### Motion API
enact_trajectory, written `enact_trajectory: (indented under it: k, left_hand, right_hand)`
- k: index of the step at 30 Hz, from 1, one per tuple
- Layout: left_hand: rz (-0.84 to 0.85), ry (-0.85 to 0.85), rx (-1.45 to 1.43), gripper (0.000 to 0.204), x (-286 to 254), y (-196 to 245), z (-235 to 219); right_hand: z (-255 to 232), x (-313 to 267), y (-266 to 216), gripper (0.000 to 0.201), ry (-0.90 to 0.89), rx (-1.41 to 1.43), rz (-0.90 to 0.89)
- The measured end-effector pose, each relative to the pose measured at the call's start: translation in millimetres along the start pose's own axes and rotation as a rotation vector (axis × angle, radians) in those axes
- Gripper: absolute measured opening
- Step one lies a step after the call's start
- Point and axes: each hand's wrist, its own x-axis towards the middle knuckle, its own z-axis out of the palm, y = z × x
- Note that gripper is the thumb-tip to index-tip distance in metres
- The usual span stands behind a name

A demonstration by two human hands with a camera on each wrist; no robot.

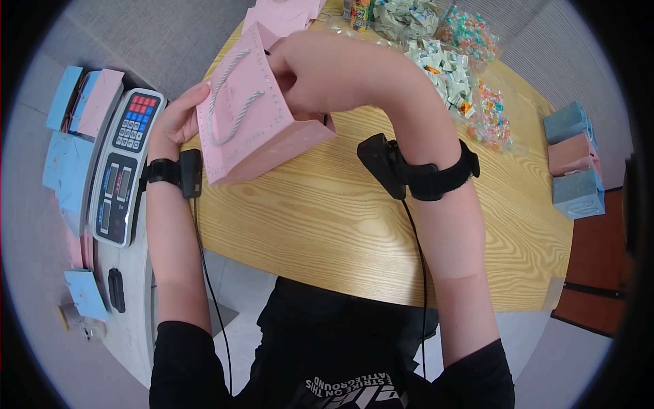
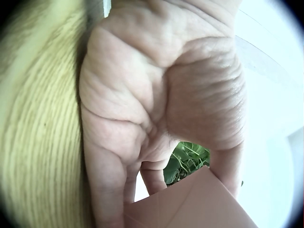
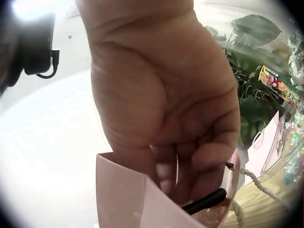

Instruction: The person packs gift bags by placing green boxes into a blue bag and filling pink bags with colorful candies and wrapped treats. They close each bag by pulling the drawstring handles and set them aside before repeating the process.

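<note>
A pink gift bag [image 1: 248,116] with silver-grey rope handles leans tilted over the wooden table. My left hand [image 1: 180,116] grips its left edge, with the thumb on the printed face; in the left wrist view the bag's corner sits between thumb and fingers. My right hand [image 1: 313,75] reaches into the bag's mouth from the right, bent at the wrist. In the right wrist view its fingers go down inside the bag walls [image 3: 121,190], beside a slim black rod-like piece [image 3: 206,202]. I cannot tell whether those fingers hold anything.
Clear packs of wrapped sweets [image 1: 470,34] and pale sachets [image 1: 409,17] lie at the table's far right. More pink bags [image 1: 283,13] stand behind. Small blue and pink bags [image 1: 575,160] line the right edge. A scale [image 1: 126,167] sits left, near blue folded bags [image 1: 68,170].
</note>
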Motion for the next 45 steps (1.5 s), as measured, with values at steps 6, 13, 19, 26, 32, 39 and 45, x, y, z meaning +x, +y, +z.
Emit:
enact_trajectory:
  k: [6,13,19,26,32,39,45]
  left_hand:
    - [0.000,-0.010,-0.035,0.046,0.8,-1.1,1.3]
    - [-0.044,-0.076,-0.068,0.047,1.5,1.4,-6.5]
    - [-0.031,-0.010,-0.063,0.047,0.2,0.7,0.6]
    - [-0.027,-0.039,-0.028,0.047,0.2,0.8,0.6]
    - [-0.014,-0.017,-0.014,0.048,0.3,0.5,0.8]
    - [-0.027,-0.039,-0.011,0.048,1.5,1.0,0.2]
    - [-0.024,-0.003,-0.008,0.050,0.6,1.0,1.2]
  right_hand:
    - [13.7,2.5,-8.0,0.022,-0.126,-0.070,0.005]
    - [-8.9,-4.6,2.1,0.017,-0.021,0.194,-0.103]
    - [-34.6,-25.3,16.5,0.017,0.460,-0.482,0.485]
    - [-7.3,-5.7,66.2,0.018,0.189,-0.551,0.555]
    - [-8.1,-4.3,72.7,0.026,0.240,-0.298,0.432]
    - [-3.9,3.9,79.6,0.062,0.084,-0.514,0.610]
    - [1.5,5.4,90.4,0.062,0.059,-0.437,0.573]
